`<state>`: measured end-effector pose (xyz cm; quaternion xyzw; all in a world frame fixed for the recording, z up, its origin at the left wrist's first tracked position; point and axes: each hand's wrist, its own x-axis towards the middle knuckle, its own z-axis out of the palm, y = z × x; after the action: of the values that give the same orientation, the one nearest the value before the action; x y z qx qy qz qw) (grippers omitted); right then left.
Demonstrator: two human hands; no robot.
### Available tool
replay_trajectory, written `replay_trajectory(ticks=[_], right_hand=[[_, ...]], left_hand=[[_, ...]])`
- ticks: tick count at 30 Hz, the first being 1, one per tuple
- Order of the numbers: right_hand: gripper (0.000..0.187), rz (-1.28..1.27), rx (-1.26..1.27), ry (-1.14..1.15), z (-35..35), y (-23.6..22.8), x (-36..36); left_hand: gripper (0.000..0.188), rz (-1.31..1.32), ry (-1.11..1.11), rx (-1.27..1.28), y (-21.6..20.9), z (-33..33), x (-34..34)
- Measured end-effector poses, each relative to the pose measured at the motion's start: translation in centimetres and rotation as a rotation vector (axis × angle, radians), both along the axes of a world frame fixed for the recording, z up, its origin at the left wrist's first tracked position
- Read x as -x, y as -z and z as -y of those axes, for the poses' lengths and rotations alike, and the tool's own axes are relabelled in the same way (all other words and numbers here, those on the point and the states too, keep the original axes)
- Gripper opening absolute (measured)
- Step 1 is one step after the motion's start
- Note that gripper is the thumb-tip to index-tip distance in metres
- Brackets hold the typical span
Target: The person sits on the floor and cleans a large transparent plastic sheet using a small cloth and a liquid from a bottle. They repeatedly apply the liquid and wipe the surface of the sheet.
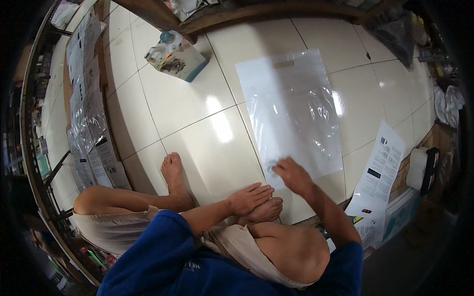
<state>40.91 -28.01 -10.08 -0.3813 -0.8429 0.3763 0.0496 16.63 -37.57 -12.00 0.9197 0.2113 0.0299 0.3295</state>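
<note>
In front of me a clear-and-white plastic bag (296, 113) lies flat on the tiled floor, its cut-out handle at the far end. My right hand (294, 176) is over the bag's near left corner, with its fingers curled together. A small greyish patch shows at the fingertips, too blurred to tell whether it is a held thing or bunched plastic. My left hand (251, 198) lies flat with its fingers stretched out, next to my right foot (266, 210) and close to the bag's near left corner. It holds nothing.
A stained, translucent jerrycan (175, 56) with a teal cap stands at the far left. Plastic-covered sheets (85, 106) lie on cardboard along the left. A printed white sheet (380, 167) leans at the right, near a clear plastic box (402, 217). A wooden beam (266, 16) crosses the far side.
</note>
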Motion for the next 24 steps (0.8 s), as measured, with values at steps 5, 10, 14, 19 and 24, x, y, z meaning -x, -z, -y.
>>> replay_trajectory(ticks=[5,10,14,19,24], right_hand=[[0.031,-0.013,-0.082,0.07,-1.7,2.3,1.7],[0.024,-0.165,-0.286,0.153,-13.8,3.0,7.3],[0.021,-0.19,-0.365,0.204,-19.1,3.1,10.1],[0.016,-0.172,-0.338,0.351,-22.3,3.8,10.5],[0.016,-0.256,-0.257,0.617,-18.0,1.9,5.1]], left_hand=[[0.06,0.024,-0.021,0.022,0.3,0.5,0.0],[0.064,-0.038,0.053,0.048,0.4,0.3,0.1],[0.062,-0.181,0.142,0.08,-0.6,-0.5,0.1],[0.062,-0.184,0.147,0.067,-0.9,-0.6,0.1],[0.064,-0.031,0.055,0.081,-1.0,-1.0,0.2]])
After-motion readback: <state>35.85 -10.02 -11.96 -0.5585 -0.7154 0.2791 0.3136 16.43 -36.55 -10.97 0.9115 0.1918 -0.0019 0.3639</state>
